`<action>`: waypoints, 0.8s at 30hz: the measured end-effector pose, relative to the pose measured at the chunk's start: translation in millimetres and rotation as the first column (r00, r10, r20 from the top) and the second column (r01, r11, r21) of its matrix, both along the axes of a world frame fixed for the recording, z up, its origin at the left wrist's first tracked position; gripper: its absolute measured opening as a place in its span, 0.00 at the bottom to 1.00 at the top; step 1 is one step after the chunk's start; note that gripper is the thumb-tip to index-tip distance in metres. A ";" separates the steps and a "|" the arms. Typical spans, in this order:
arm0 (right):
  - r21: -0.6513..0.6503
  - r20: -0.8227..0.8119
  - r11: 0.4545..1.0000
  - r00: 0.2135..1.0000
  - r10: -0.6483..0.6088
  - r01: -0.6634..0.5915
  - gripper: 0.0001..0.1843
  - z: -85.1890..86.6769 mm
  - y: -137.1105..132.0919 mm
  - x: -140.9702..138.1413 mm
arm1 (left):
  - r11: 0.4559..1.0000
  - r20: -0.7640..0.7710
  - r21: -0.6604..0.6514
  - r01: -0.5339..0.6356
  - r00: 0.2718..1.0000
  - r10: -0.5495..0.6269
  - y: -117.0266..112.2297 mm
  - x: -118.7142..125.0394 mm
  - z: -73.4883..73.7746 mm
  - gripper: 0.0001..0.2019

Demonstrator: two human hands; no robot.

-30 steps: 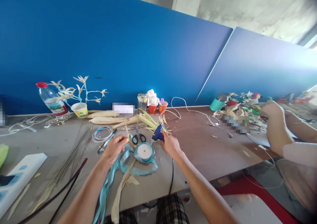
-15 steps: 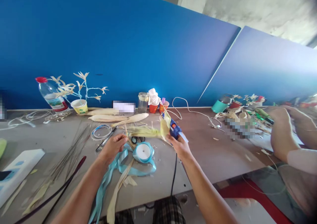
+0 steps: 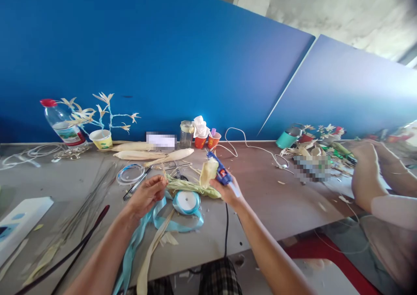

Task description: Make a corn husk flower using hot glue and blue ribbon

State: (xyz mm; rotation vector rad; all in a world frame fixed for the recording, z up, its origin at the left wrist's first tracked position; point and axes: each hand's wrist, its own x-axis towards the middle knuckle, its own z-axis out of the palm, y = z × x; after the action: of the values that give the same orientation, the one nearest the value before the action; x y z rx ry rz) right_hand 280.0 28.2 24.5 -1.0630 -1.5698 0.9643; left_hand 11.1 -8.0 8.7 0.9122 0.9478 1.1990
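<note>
My right hand (image 3: pixel 227 190) is wrapped around a blue hot glue gun (image 3: pixel 224 175), its nozzle pointing up and to the left. The same hand also holds a pale yellow piece of corn husk (image 3: pixel 208 173) against the gun's front. My left hand (image 3: pixel 151 190) is closed in a pinch, with a thin pale husk strip (image 3: pixel 164 172) rising from the fingertips. Between the hands lies a bundle of greenish husk (image 3: pixel 192 185). Just below it sits a roll of light blue ribbon (image 3: pixel 186 202), and its loose tail runs past my left wrist.
Dried husks (image 3: pixel 140 155), a coil of wire (image 3: pixel 130 174) and scissors (image 3: pixel 180 173) lie behind. A potted husk-flower branch (image 3: pixel 100 139) and a bottle (image 3: pixel 65 130) stand far left. A power strip (image 3: pixel 22 221) is at left. Another person's arms (image 3: pixel 369 177) rest at right.
The greenish husk bundle, earlier raised and blurred between my hands, now rests lower on the table. My right hand has tilted the glue gun and moved slightly left. My left hand stays pinched.
</note>
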 end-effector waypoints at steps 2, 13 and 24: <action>0.107 0.104 0.994 0.995 -0.003 -0.008 0.13 -0.6 -5.7 -15.3 | 0.999 0.067 0.006 0.054 0.996 -0.054 -3.7 3.0 4.4 0.11; 0.133 0.218 0.985 0.973 0.075 -0.106 0.14 4.5 -17.4 -73.5 | 0.999 0.058 -0.012 0.038 0.998 -0.038 -7.1 14.2 4.1 0.12; 0.013 0.145 0.986 0.976 -0.164 0.164 0.15 -15.2 6.1 -21.4 | 0.997 -0.232 -0.072 0.002 0.973 -0.019 -1.7 11.5 6.6 0.15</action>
State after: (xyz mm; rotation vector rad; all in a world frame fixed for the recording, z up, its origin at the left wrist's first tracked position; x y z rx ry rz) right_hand 258.6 34.3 9.4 -1.2656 -1.5710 0.7884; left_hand 22.6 -9.6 15.3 1.0142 1.1641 1.0576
